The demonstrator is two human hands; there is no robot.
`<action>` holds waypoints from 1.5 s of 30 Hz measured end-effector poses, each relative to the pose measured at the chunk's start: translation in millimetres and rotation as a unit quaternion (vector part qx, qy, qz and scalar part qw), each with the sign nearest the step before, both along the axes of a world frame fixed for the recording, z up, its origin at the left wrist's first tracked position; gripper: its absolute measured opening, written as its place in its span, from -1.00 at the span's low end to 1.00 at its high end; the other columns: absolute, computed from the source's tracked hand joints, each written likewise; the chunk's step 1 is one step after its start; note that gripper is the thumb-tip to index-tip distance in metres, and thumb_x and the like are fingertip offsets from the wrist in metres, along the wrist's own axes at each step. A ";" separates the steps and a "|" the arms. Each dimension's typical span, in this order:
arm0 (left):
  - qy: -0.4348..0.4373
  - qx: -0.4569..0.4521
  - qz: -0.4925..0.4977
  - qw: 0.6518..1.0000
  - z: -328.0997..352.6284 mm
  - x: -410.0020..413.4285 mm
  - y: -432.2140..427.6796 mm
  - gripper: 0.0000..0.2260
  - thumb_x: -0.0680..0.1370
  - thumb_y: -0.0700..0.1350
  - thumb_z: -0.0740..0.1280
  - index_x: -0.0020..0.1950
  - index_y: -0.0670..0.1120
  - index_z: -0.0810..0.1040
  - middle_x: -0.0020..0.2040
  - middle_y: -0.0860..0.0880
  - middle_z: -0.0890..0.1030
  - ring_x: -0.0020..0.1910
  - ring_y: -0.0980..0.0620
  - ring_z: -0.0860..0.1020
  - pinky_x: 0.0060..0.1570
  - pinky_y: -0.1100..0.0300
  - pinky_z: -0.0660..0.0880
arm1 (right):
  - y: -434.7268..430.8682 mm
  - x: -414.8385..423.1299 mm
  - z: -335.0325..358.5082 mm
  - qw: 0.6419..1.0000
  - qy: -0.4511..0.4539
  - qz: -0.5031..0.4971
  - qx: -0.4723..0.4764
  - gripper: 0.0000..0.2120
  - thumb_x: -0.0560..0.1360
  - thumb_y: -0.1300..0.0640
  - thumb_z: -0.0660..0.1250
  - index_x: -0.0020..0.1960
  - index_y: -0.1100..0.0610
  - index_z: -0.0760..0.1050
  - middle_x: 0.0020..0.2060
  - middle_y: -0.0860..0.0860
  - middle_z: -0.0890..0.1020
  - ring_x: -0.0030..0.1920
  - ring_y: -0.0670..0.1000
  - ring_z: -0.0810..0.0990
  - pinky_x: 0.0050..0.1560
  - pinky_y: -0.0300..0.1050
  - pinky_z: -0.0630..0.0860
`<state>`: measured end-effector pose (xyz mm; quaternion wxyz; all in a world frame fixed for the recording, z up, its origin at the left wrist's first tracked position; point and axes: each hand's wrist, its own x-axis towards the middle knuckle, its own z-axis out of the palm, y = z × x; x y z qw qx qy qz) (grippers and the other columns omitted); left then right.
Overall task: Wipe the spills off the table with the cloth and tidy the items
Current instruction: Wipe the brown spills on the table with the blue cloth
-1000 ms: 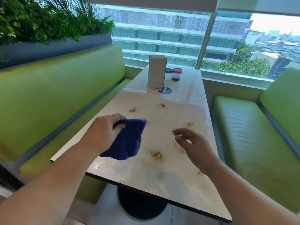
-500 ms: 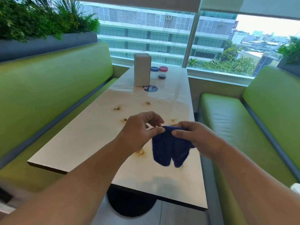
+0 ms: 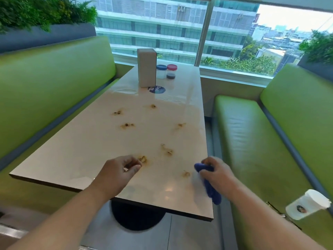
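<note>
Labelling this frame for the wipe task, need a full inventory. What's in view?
table: 1, beige, centre
spills: 7, brown, scattered over middle and near end
cloth: 1, blue, near right table edge
box: 1, beige, upright, far end
blue-lidded jar: 1, right of box
red-lidded jar: 1, beside it
sticker: 1, blue, before box
benches: 2, green, either side
paper cup: 1, white, tilted, lower right
left hand: over near end, holds nothing
right hand: grips cloth

Lit brightly by daylight through the window; blown out at upper-right sky. Glare patches on the near table. Motion-blurred at cloth and paper cup; bowed toward the edges.
</note>
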<state>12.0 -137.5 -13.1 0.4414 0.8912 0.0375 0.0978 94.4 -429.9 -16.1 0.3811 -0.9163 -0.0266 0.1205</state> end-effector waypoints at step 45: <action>-0.024 0.225 -0.091 0.970 -106.0 -39.9 13.5 -0.59 0.56 0.28 -0.16 0.38 0.41 0.20 0.44 0.32 0.22 0.45 0.34 0.08 0.40 0.40 -0.12 | 5.6 -16.5 -57.8 0.971 -0.145 0.136 -0.136 -0.60 0.60 0.05 0.17 0.43 -0.08 0.29 0.42 -0.24 0.28 0.47 -0.13 0.16 0.49 -0.13 0.06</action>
